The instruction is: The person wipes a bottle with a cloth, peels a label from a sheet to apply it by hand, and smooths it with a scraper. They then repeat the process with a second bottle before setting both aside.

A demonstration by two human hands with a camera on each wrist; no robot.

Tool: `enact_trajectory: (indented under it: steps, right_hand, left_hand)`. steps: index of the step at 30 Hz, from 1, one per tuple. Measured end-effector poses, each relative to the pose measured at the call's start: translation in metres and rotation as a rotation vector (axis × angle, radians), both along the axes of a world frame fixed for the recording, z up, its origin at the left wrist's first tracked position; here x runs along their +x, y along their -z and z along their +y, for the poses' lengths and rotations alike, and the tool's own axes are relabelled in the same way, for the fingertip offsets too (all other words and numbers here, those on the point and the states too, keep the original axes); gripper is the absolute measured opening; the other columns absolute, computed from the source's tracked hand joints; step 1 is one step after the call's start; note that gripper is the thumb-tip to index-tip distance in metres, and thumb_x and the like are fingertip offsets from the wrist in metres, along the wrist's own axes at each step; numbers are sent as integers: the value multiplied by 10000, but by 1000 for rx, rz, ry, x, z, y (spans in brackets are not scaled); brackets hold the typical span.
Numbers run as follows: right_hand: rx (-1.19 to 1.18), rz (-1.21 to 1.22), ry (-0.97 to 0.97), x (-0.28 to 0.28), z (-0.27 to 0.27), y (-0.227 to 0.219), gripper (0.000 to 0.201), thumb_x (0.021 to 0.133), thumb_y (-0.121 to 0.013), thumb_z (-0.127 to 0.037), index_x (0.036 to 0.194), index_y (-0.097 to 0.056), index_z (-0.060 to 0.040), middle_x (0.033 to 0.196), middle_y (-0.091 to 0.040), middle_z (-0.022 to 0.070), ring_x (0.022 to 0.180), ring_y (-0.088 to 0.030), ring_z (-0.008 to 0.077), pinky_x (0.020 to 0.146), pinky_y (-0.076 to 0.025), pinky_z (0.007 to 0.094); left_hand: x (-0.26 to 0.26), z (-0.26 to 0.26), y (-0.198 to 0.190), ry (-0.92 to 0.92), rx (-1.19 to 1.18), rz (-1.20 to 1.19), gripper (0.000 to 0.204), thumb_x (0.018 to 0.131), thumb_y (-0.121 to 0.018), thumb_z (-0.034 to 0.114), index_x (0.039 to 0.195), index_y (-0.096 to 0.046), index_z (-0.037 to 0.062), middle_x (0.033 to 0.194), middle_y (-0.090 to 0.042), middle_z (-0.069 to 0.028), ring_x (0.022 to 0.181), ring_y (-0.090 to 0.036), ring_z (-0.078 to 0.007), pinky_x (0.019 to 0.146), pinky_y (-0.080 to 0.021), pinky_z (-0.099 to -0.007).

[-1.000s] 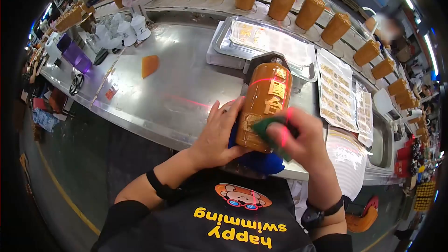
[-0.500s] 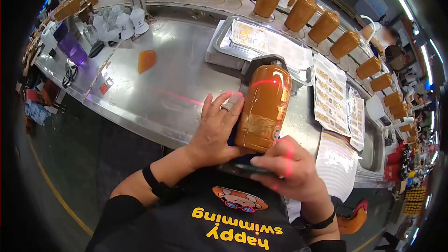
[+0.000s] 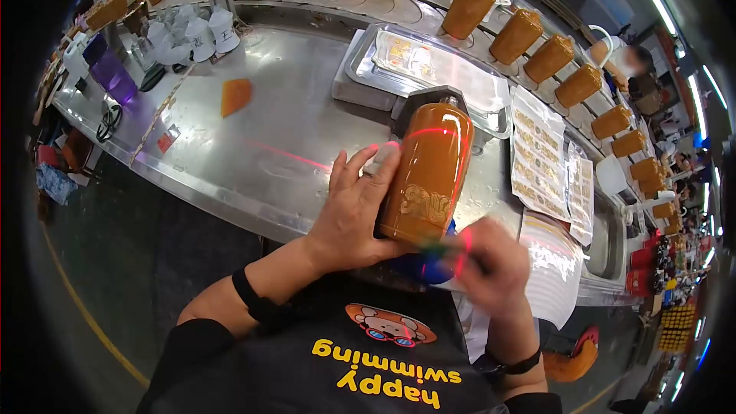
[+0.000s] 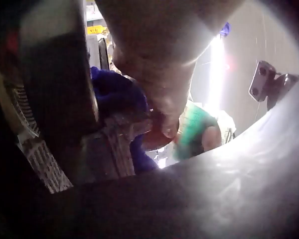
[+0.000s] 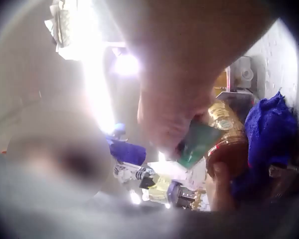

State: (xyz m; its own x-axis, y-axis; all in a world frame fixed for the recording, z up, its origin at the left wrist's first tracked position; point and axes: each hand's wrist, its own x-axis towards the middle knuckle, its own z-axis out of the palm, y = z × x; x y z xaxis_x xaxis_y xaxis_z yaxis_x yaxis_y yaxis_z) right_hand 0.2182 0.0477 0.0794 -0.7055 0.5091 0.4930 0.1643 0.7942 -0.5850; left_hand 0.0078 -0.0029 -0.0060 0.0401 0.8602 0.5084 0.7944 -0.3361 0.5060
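A glossy brown bottle [image 3: 433,157] with a raised gold emblem lies tilted, its neck toward a dark angular holder [image 3: 414,100]. My left hand [image 3: 345,215] grips the bottle's left side, with the thumb at its base. Near the base's right edge, my right hand [image 3: 494,264] pinches a flat green pad [image 5: 199,144], blurred in the head view. The pad overlaps the bottle's lower end in the right wrist view, where gold decoration also shows. Below the bottle is a blue cloth [image 3: 433,268].
Behind the bottle stands a metal tray [image 3: 368,69] with printed sheets. More gold-printed sheets [image 3: 537,157] lie to the right, near a sink [image 3: 609,241]. An orange piece [image 3: 235,96] lies on the steel table [image 3: 284,107]. Several brown bottles [image 3: 515,37] stand along a curved conveyor.
The bottle has turned in my left hand, taking its gold characters out of the head view. My right hand has moved from the bottle's front to its base with the pad. The conveyor bottles have shifted.
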Motion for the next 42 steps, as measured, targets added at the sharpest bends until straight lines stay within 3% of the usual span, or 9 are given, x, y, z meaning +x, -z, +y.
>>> enact_trajectory:
  steps: [2, 3, 10, 14, 24, 25, 28, 35, 42]
  right_hand:
    - [-371, 119, 446, 10, 11, 23, 134, 834, -718, -90, 909, -635, -16, 716, -591, 41, 610, -538, 113, 556, -432, 255]
    - [-537, 246, 423, 5, 9, 24, 146, 880, -689, -128, 883, -616, -2, 711, -582, 24, 633, -513, 66, 551, -410, 232]
    - [-29, -60, 112, -21, 2, -9, 139, 846, -709, -109, 900, -634, -6, 729, -565, 60, 595, -536, 124, 537, -412, 260]
    - [-664, 213, 452, -6, 12, 8, 123, 901, -649, -117, 905, -609, 0, 705, -604, 8, 628, -516, 59, 550, -418, 235]
    - [-162, -134, 298, -43, 6, -14, 161, 860, -673, -115, 891, -588, 18, 675, -586, 138, 542, -559, 173, 534, -445, 282]
    - [-137, -206, 239, -44, 6, -14, 149, 874, -665, -109, 913, -598, 18, 690, -610, 94, 580, -568, 116, 552, -454, 258]
    - [-609, 10, 251, -33, 6, -10, 141, 896, -651, -109, 946, -605, 15, 732, -629, 35, 635, -555, 56, 566, -451, 225]
    - [-871, 373, 364, -4, 7, 24, 168, 949, -626, -176, 971, -581, -16, 828, -603, -27, 731, -507, 21, 653, -422, 176]
    - [-937, 486, 277, 5, 2, 44, 109, 963, -584, -129, 1008, -556, -34, 888, -622, -5, 755, -542, 27, 693, -445, 181]
  left_hand:
    - [-1, 2, 2, 0, -9, -53, 1130, 667, -758, 600, 1444, -282, -68, 1321, -467, -236, 1312, -336, -404, 1112, -131, -601]
    - [-1, 1, 2, 2, -12, -46, 1130, 668, -757, 602, 1442, -283, -72, 1319, -469, -238, 1310, -338, -404, 1112, -131, -600]
    - [-7, 1, -3, 11, -27, -25, 1129, 664, -760, 598, 1427, -294, -93, 1246, -516, -239, 1309, -347, -403, 1106, -125, -611]
    - [-8, -1, -16, -5, 36, 35, 1087, 678, -747, 588, 1407, -328, -101, 1072, -573, -224, 1291, -373, -396, 1102, -116, -619]
    - [0, -2, -20, -24, 75, 80, 1042, 698, -722, 584, 1387, -355, -108, 1004, -577, -225, 1267, -394, -398, 1103, -103, -625]
    - [0, -3, -19, -28, 70, 82, 1045, 700, -719, 585, 1392, -348, -104, 1017, -577, -227, 1271, -388, -400, 1103, -101, -627]
    - [-3, -2, -8, 34, 46, -56, 1052, 705, -725, 569, 1418, -306, -82, 1071, -575, -226, 1292, -357, -407, 1100, -99, -633]
    - [0, -4, -24, 32, 38, 116, 1066, 712, -744, 533, 1451, -257, -61, 1249, -512, -251, 1324, -319, -418, 1112, -96, -618]
    - [-7, -4, 10, 69, -17, 90, 1025, 788, -653, 583, 1447, -249, -90, 1336, -471, -257, 1353, -291, -444, 1121, -128, -588]
